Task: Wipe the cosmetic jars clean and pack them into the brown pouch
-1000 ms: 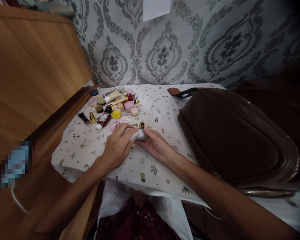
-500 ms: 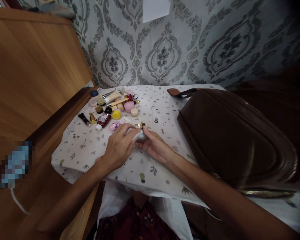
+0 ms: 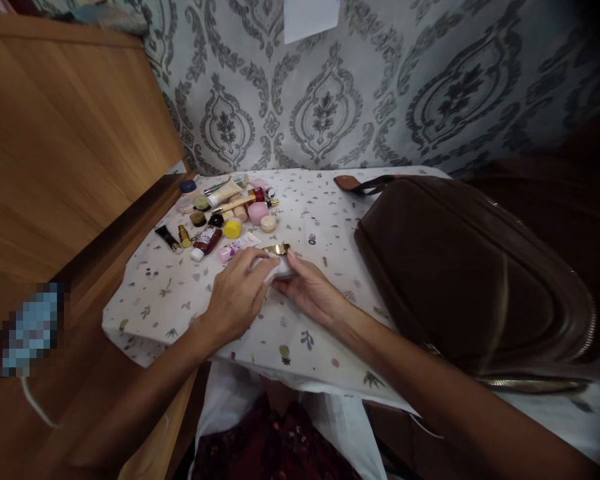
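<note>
Just above the table, my right hand (image 3: 314,288) is closed around a small pale jar (image 3: 286,267) with a shiny gold lid (image 3: 281,249), its thumb along the near right side. My left hand (image 3: 236,288) is closed too, fingers bent over the jar's left side. Between those fingers shows a bit of white that looks like a tissue; the fingers hide most of it. A pink and white tube (image 3: 237,247) lies right beyond my left hand, apart from the fingertips.
Several cosmetics lie at the back left of the table, among them a dark red bottle (image 3: 207,243), a yellow round pot (image 3: 233,229) and a pink jar (image 3: 258,213). A large brown leather bag (image 3: 460,280) fills the right side. A wooden panel (image 3: 70,113) borders the left.
The jar has turned slightly in my hands, so more of its gold lid shows. Both hands stay in nearly the same place.
</note>
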`<state>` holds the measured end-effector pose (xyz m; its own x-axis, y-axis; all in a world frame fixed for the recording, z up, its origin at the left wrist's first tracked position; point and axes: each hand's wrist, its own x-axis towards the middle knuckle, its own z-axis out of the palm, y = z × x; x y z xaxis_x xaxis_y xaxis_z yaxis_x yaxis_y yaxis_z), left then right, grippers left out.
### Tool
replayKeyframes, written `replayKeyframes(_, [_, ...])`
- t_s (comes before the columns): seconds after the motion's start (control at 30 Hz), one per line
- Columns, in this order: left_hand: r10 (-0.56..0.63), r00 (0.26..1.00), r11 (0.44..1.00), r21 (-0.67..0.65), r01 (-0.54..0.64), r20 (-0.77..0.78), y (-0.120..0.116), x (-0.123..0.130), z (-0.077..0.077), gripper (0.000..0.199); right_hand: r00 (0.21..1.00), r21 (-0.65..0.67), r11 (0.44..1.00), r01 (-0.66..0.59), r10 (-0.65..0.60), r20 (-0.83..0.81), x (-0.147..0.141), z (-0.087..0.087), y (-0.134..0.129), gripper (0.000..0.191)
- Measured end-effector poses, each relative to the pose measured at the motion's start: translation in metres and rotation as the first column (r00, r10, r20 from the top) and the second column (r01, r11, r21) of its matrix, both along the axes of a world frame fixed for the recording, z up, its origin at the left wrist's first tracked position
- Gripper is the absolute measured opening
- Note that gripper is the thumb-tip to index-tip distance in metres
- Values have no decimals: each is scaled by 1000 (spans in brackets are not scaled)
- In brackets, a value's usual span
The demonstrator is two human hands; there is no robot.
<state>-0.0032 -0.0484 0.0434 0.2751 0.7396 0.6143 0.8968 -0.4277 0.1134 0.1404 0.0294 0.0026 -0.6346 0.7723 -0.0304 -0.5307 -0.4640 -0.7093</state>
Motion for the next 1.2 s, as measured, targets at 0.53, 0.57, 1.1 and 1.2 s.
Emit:
replayKeyframes(0.53, [11, 997, 1000, 7, -10, -72, -3, 5, -1, 26, 1000, -46, 999, -1, 1, -5, -1, -7, 4, 33])
replayKeyframes(0.57, [3, 997, 1000, 3, -3, -77, -5, 7, -2, 27, 1000, -40, 999, 7, -7, -4, -1, -6, 4, 35])
replayKeyframes(1.1, [39, 994, 999, -31, -42, -99, -4, 8, -4, 28, 1000, -114, 993, -1, -1, -21, -2, -5, 5, 21])
replayKeyframes(1.2, [52, 997, 998, -44, -55, -51, -1, 5, 0, 27, 999, -59, 998, -19, 17, -27, 0, -4, 4, 22])
